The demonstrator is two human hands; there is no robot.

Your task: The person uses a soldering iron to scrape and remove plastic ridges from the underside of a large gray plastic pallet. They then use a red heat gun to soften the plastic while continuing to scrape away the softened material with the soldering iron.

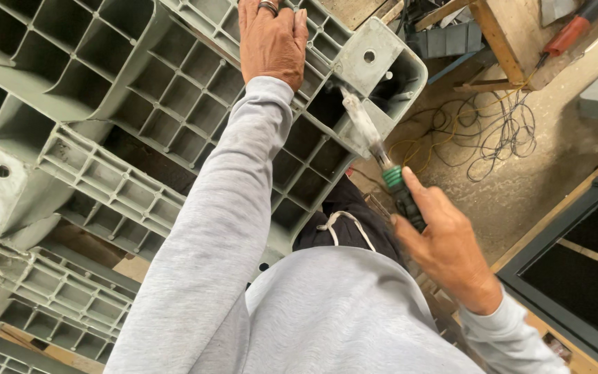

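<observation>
Green-collared screwdriver in right hand, tip seemingly up-left.

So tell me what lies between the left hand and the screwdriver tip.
In the head view, only the grey ribbed plastic frame spans between the left hand and the screwdriver: open grid cells and a corner plate with a hole.

The grey ribbed plastic panel runs out of view past the top, left and bottom edges, so its full shape cannot be told. The left hand has its fingertips cut off at the top edge. The screwdriver is blurred along its shaft, and its tip is lost in the dark recess at the panel's corner; its handle is partly covered by the right hand. The red-handled tool is clipped at the top edge.
</observation>
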